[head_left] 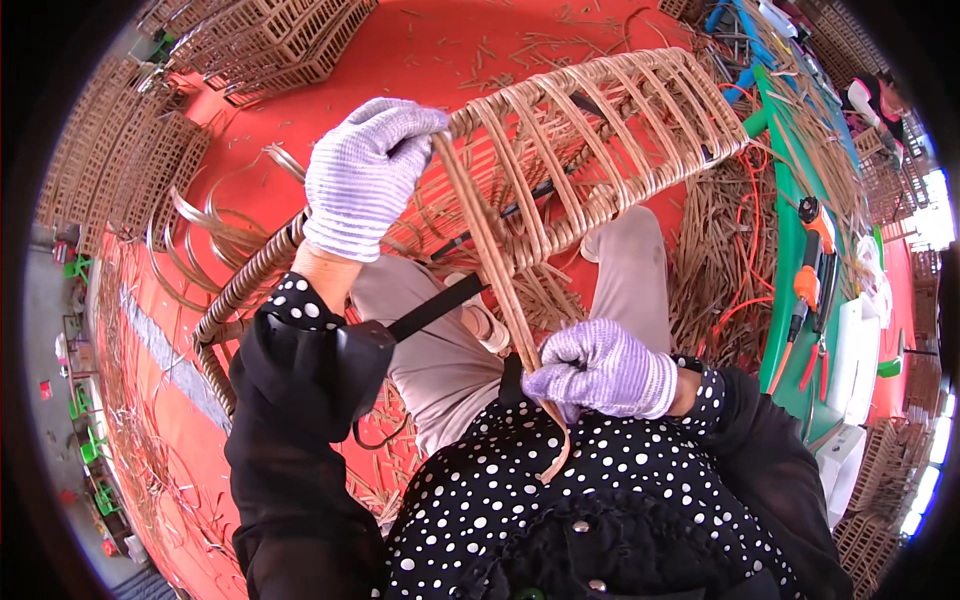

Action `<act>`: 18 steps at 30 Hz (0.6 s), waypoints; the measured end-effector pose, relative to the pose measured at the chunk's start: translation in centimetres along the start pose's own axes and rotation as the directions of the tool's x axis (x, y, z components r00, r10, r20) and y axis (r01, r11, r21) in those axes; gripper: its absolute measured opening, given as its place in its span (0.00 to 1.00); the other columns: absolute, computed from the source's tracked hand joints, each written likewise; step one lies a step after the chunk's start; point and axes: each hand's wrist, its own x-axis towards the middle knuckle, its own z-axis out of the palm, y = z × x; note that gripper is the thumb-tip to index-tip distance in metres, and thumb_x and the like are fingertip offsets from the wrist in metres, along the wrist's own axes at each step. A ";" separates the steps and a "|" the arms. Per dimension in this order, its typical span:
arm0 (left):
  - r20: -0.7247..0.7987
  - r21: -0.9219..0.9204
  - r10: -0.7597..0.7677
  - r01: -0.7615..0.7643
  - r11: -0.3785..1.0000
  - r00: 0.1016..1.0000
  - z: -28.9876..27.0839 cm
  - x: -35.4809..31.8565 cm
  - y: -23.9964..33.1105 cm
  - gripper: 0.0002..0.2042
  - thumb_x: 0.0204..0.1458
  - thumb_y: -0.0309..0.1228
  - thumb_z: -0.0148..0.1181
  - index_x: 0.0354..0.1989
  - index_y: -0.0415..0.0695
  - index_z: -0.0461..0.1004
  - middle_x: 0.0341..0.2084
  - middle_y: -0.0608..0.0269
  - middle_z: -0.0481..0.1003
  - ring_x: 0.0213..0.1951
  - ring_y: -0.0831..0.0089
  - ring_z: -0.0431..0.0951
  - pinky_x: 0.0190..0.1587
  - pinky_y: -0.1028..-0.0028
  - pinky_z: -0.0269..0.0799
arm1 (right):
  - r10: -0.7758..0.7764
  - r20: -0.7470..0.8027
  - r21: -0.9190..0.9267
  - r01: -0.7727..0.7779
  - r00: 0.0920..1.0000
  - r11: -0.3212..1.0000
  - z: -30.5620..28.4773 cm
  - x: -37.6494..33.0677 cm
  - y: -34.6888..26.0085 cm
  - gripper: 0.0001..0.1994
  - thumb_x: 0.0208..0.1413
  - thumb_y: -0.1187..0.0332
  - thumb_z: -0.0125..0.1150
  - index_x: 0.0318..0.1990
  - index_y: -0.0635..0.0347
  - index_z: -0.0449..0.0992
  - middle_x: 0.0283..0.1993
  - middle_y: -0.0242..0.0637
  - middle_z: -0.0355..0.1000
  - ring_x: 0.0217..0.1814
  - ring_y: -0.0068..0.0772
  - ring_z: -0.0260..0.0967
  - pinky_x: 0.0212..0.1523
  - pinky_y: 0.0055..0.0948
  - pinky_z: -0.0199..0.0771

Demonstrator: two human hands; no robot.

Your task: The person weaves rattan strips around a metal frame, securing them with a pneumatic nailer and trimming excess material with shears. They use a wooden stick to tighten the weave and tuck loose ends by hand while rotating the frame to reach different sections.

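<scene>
The place was a weaving workshop. Stacks of brown slatted frames (270, 50) stood at the upper left, and cut strips (715, 290) littered the red floor (430, 35). A partly woven frame (610, 150) was in the middle, an orange-handled tool (806, 285) lay on a green worktop (783, 215), and another person (888, 105) was in the background among more brown latticed pieces.

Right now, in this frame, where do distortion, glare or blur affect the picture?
In the head view throughout: fisheye distortion bows the stacked brown slatted frames near the left rim; glare blows out the bright white patches toward the right edge; the purple-striped, knit-gloved right hand and the flat tan strip it grips look fairly sharp.
</scene>
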 end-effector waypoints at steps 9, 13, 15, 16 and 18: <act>0.008 -0.090 -0.084 0.085 0.992 0.996 -1.4 -0.9 0.4 0.10 0.43 0.11 0.54 0.33 0.37 0.76 0.33 0.59 0.76 0.35 0.72 0.78 0.37 0.76 0.74 | -0.090 0.026 0.008 0.090 0.996 0.996 -0.2 0.8 1.4 0.14 0.57 0.67 0.58 0.22 0.65 0.69 0.16 0.27 0.61 0.20 0.13 0.57 0.22 0.22 0.60; 0.031 0.017 0.008 -0.008 1.000 0.999 -1.5 -1.1 0.1 0.09 0.42 0.17 0.59 0.32 0.42 0.78 0.31 0.59 0.76 0.34 0.66 0.78 0.38 0.74 0.74 | -0.058 0.027 0.046 0.057 0.998 0.997 -0.4 0.5 1.5 0.14 0.57 0.67 0.58 0.22 0.65 0.70 0.17 0.29 0.62 0.20 0.15 0.61 0.22 0.22 0.62; 0.056 0.052 0.045 -0.048 0.997 0.997 -1.5 -1.1 -0.3 0.09 0.41 0.18 0.60 0.32 0.42 0.78 0.32 0.59 0.76 0.36 0.66 0.78 0.40 0.73 0.74 | -0.033 0.020 0.015 0.033 0.999 0.999 -0.7 0.3 2.1 0.13 0.57 0.67 0.58 0.23 0.65 0.71 0.18 0.30 0.64 0.20 0.16 0.62 0.22 0.23 0.63; 0.075 0.043 0.047 -0.050 0.998 0.996 -1.5 -1.1 -0.4 0.08 0.41 0.19 0.60 0.32 0.42 0.79 0.33 0.60 0.76 0.37 0.65 0.77 0.42 0.72 0.73 | -0.036 0.021 -0.068 0.037 0.999 0.997 -0.8 0.5 2.7 0.12 0.57 0.67 0.57 0.26 0.66 0.74 0.19 0.31 0.67 0.21 0.16 0.64 0.23 0.22 0.64; 0.072 0.064 0.060 -0.064 0.996 0.996 -1.5 -1.1 -0.3 0.09 0.40 0.20 0.61 0.32 0.42 0.78 0.33 0.60 0.76 0.38 0.65 0.77 0.42 0.71 0.73 | -0.159 -0.047 -0.237 0.143 0.986 0.961 -1.1 1.4 4.2 0.10 0.57 0.67 0.57 0.30 0.66 0.75 0.21 0.32 0.68 0.22 0.17 0.65 0.23 0.22 0.65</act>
